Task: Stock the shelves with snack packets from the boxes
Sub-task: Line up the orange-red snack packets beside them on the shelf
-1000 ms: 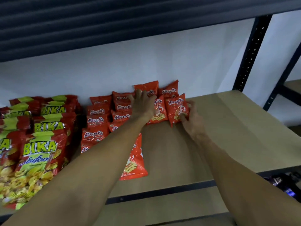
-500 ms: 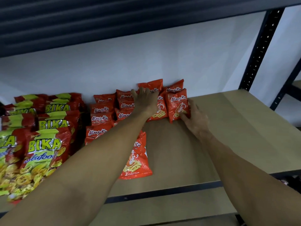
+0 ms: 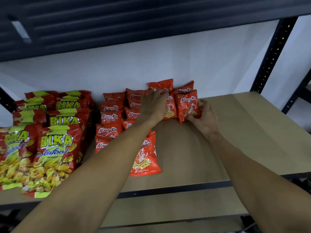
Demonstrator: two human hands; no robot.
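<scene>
Red-orange snack packets (image 3: 110, 130) printed "Alang-Ku" stand in short rows on a brown board shelf (image 3: 244, 132), leaning back toward a white wall (image 3: 117, 68). Two bare forearms reach in from the bottom edge of the view.

The left hand (image 3: 154, 105) lies with its back to the camera on the packets near the middle of the group. Its fingers (image 3: 164, 95) are bent and touch the tall back packet (image 3: 161, 85), which stands against the wall. Whether they pinch it cannot be told, because the hand hides the grip.

The right hand (image 3: 204, 115) holds the front packet (image 3: 187, 105) at the right end of the group, with the thumb pressed on its lower front and the fingers curled round its right edge. That packet stands upright and touches its neighbours on the left and behind.

One loose packet (image 3: 145, 158) of the same kind lies flat on the shelf nearer the front edge, apart from the rows and partly under the left forearm. To the left, larger red and green bags (image 3: 55, 145) marked "BIKA" are stacked in overlapping rows just beside the small packets.

A black perforated upright (image 3: 273, 52) rises at the right. The dark underside of an upper shelf (image 3: 134, 19) spans the top.
</scene>
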